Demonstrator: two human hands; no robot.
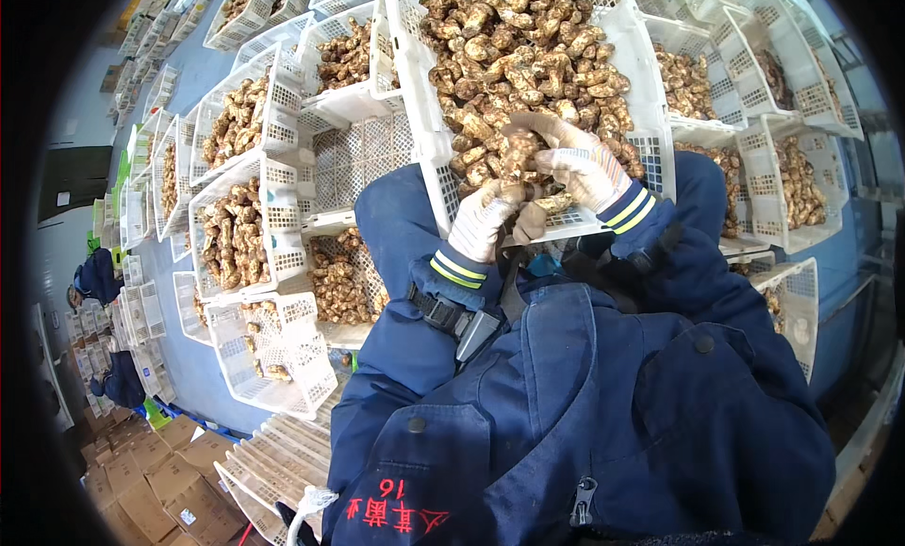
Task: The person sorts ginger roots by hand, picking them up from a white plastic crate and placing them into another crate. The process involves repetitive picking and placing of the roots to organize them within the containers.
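Fingers point(551, 127) of your right hand point(584, 166) are bent snugly around a knobbly brown mushroom point(518, 159) above the near end of the white crate point(647, 93); its long axis runs toward you, lower end meeting your curled left hand point(481, 216), whose hold I cannot tell.

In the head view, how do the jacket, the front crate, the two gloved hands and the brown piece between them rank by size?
Largest to smallest:
1. Jacket
2. Front crate
3. Left hand and right hand: too alike to rank
4. Brown piece
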